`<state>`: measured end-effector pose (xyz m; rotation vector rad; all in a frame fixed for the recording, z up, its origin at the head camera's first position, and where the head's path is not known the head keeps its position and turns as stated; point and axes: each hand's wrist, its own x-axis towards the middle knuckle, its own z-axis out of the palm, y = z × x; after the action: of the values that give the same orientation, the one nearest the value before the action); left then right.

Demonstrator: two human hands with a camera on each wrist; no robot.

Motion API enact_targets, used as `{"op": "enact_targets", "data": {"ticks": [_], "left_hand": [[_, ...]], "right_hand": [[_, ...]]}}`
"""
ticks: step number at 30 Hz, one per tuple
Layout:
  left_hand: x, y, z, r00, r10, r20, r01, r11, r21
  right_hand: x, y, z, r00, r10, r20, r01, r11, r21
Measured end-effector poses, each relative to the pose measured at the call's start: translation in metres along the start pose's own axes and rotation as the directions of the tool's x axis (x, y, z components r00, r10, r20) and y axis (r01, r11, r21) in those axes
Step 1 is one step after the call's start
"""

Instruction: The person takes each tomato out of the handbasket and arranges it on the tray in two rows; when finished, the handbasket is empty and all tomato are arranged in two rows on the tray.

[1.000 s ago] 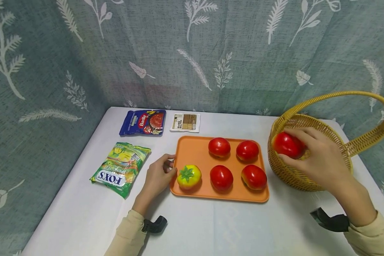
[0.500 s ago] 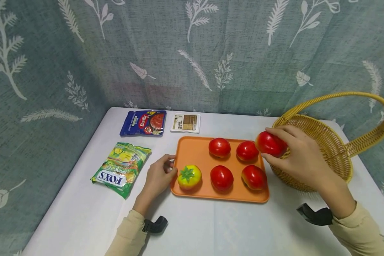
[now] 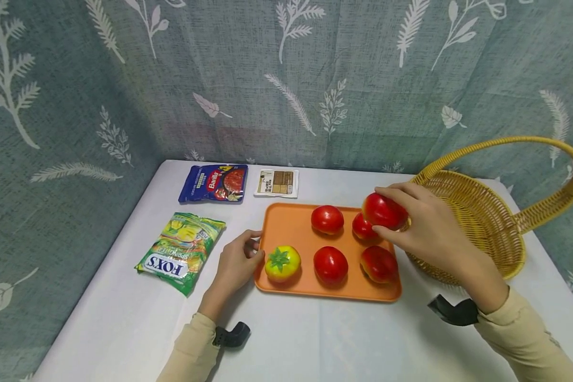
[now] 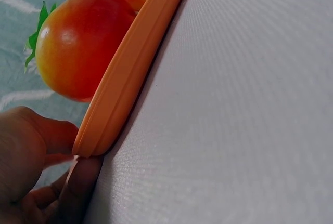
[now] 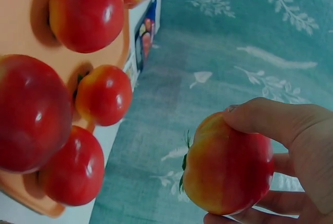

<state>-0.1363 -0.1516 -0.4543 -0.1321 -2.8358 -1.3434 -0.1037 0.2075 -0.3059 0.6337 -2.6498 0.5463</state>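
Note:
My right hand (image 3: 430,225) grips a red tomato (image 3: 384,210) above the right end of an orange tray (image 3: 284,223). In the right wrist view, thumb and fingers wrap this tomato, and its yellowish stem end with green leaves points away from the palm. Several red tomatoes lie on the tray, among them one (image 3: 330,265) near the middle; the held tomato partly covers another (image 3: 362,227). A yellow tomato (image 3: 283,263) with a green calyx sits at the tray's left end. My left hand (image 3: 235,263) pinches the tray's left edge, thumb by the rim, a finger low against its side.
A wicker basket (image 3: 508,249) with a tall arched handle stands right of the tray. Left lies a green Fox's candy bag (image 3: 179,252). Behind are a blue Barilla pouch (image 3: 215,183) and a small white-and-brown packet (image 3: 276,183). Patterned curtain (image 3: 315,95) borders the table.
My right hand has carried the tomato leftward, out of the basket's opening and over the tray's right end. The left hand and the tray have stayed in place.

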Motion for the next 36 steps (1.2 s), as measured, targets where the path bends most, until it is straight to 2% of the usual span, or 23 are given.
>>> {"op": "enact_targets", "data": {"ticks": [17, 28, 36], "left_hand": [[0.001, -0.002, 0.0, 1.0, 0.028, -0.009, -0.028, 1.0, 0.01], [0.001, -0.001, 0.0, 1.0, 0.021, -0.007, -0.021, 1.0, 0.008], [0.001, -0.001, -0.001, 1.0, 0.014, -0.007, -0.014, 1.0, 0.003]], "right_hand": [[0.029, -0.016, 0.022, 0.996, -0.06, 0.061, 0.056, 0.996, 0.069], [0.047, -0.031, 0.04, 0.983, -0.101, 0.155, 0.088, 0.992, 0.086], [0.06, -0.039, 0.049, 0.974, -0.087, 0.209, 0.067, 0.993, 0.1]]}}
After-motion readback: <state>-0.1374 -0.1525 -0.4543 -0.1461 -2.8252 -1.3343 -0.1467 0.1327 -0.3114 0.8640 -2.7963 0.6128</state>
